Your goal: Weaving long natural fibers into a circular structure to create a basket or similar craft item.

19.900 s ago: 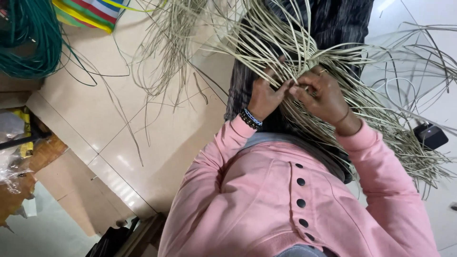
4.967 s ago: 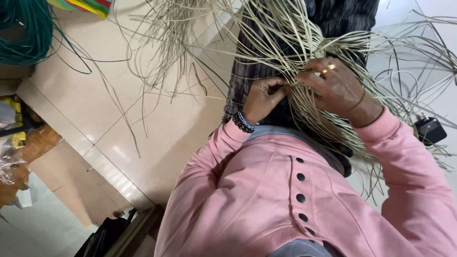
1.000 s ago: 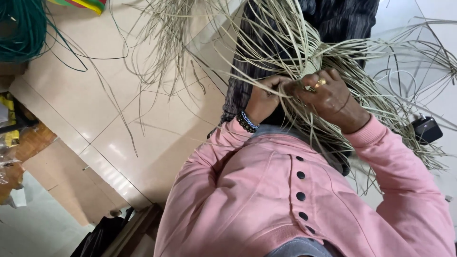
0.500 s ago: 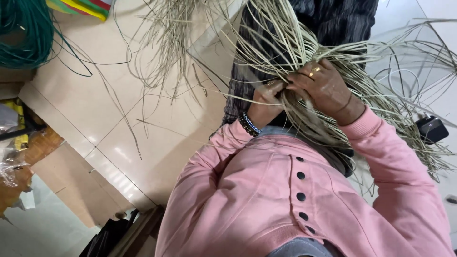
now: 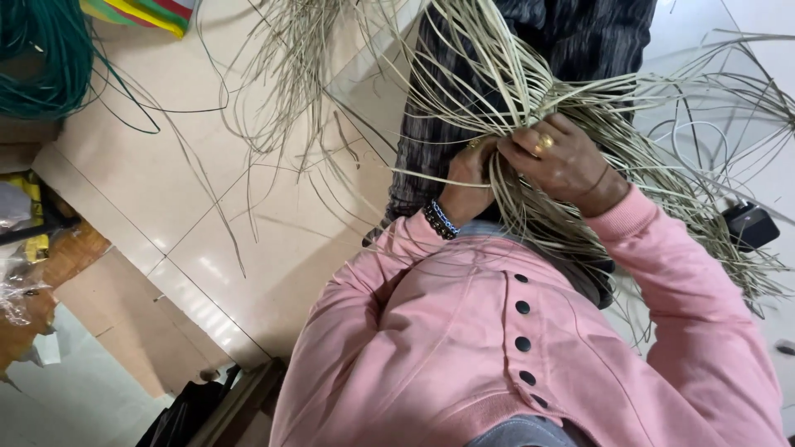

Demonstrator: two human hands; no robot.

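Since half a second ago, both hands have barely shifted. Left hand and right hand are each closed on the pale reed strips, gathered at centre and fanning toward 12 and 3 o'clock. Strands hide most fingertips. At 10 o'clock, a green cord coil is cut off.

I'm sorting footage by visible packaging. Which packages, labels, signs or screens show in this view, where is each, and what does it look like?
Crinkled clear plastic wrapping: left edge, over brown and yellow items; contents unclear.
Striped bag or cloth: top edge left of centre; red, yellow and green bands, mostly cut off.
Small black box-shaped device: right edge on the floor, past the pale reed strands; no screen visible.
No signs, labels or screens can be made out.
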